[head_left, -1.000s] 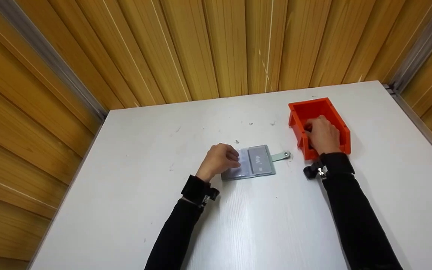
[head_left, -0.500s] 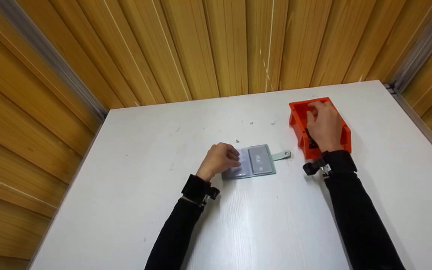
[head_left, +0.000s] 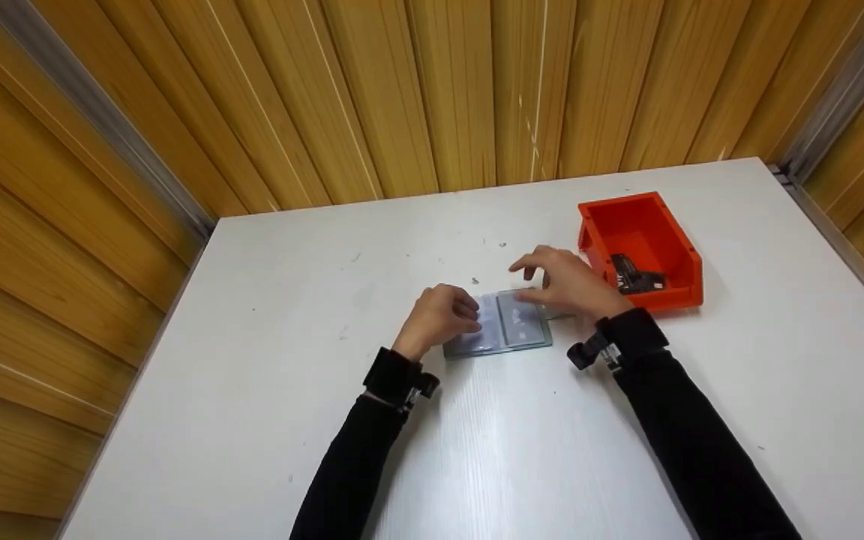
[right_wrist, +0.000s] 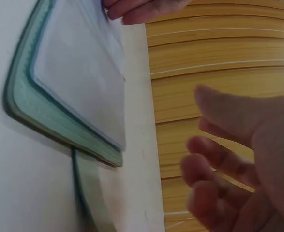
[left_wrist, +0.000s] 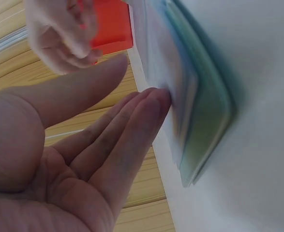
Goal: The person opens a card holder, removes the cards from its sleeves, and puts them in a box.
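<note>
A pale green card holder lies opened flat on the white table, its clear plastic sleeves showing and a grey card in the right-hand one. My left hand rests its fingertips on the left sleeve; in the left wrist view the fingers are nearly straight, the thumb apart from them. Over the holder's right side hovers my right hand, with nothing between its parted fingers. The holder's strap extends from its right edge, mostly covered by that hand in the head view.
A red plastic bin stands at the right, just beyond my right hand. Dark printed cards lie inside near its front. Behind the table rises a wood-patterned wall.
My right hand has come out of the red bin and moved left to above the card holder, uncovering the dark cards. My left hand has stayed on the holder.
</note>
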A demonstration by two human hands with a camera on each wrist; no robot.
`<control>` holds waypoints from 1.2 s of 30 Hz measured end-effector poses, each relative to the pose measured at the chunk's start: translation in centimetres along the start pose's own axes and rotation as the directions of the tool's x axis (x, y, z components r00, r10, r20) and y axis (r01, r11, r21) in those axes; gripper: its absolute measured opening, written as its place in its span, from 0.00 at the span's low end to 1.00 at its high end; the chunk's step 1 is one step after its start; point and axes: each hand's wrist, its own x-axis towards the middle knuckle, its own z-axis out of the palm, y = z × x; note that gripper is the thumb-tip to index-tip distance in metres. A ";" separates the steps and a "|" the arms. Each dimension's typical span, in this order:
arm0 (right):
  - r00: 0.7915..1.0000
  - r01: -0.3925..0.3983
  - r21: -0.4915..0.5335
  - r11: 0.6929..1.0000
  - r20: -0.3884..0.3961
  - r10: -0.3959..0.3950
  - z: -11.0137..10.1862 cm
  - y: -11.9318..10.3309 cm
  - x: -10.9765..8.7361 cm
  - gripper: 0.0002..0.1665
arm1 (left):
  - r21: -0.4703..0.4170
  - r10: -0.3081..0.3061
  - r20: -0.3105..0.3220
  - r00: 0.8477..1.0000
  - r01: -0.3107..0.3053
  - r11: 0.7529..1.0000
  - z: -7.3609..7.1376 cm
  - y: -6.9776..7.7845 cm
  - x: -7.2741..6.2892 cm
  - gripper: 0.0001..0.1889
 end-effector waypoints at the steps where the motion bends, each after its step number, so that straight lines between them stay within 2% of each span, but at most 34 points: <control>1: 0.997 -0.009 -0.012 1.000 0.072 0.010 0.3 0.0 0.0 0.33 | 0.001 0.001 0.001 1.000 -0.001 1.000 0.0 0.0 0.0 0.14; 3: 0.986 -0.028 -0.024 0.999 0.165 0.031 0.8 0.1 0.0 0.39 | 0.002 0.001 0.001 1.000 -0.001 1.000 0.0 0.0 0.0 0.14; 5: 0.979 -0.044 -0.033 0.999 0.197 0.049 1.1 0.3 0.1 0.41 | 0.003 -0.002 0.001 1.000 0.002 1.000 0.0 0.0 -0.1 0.14; 15: 0.987 -0.072 -0.022 0.997 0.142 0.075 1.3 0.3 0.7 0.34 | 0.012 0.001 -0.005 1.000 -0.001 1.000 -0.1 0.1 -0.1 0.14; 21: 0.987 -0.079 -0.005 0.997 0.143 0.078 1.3 0.9 0.8 0.22 | 0.030 0.030 -0.003 1.000 -0.030 0.999 -0.1 0.0 -0.2 0.13; 24: 0.986 -0.086 0.022 0.996 0.147 0.082 1.2 1.0 0.8 0.19 | 0.029 0.033 -0.008 0.999 -0.033 0.999 -0.1 -0.1 -0.1 0.13; 26: 0.985 -0.091 0.063 0.994 0.153 0.081 1.1 1.0 0.7 0.21 | 0.022 0.034 -0.023 0.999 -0.034 0.999 -0.2 -0.1 -0.1 0.13; 28: 0.984 -0.086 0.110 0.990 0.162 0.068 1.0 0.8 0.6 0.23 | 0.012 0.030 -0.050 0.998 -0.029 0.999 -0.3 0.0 0.0 0.13; 31: 0.984 -0.041 0.171 0.984 0.179 0.010 1.0 0.3 0.5 0.26 | -0.024 0.034 -0.124 0.992 -0.037 0.999 -0.8 0.0 0.0 0.12; 33: 0.979 -0.011 0.209 0.978 0.199 -0.031 1.2 -0.1 0.4 0.25 | -0.045 0.034 -0.192 0.981 -0.043 0.998 -1.2 0.0 0.0 0.11; 36: 0.965 0.007 0.250 0.968 0.252 -0.072 1.7 -0.6 0.3 0.23 | -0.062 0.040 -0.297 0.954 -0.061 0.996 -1.6 0.0 0.2 0.08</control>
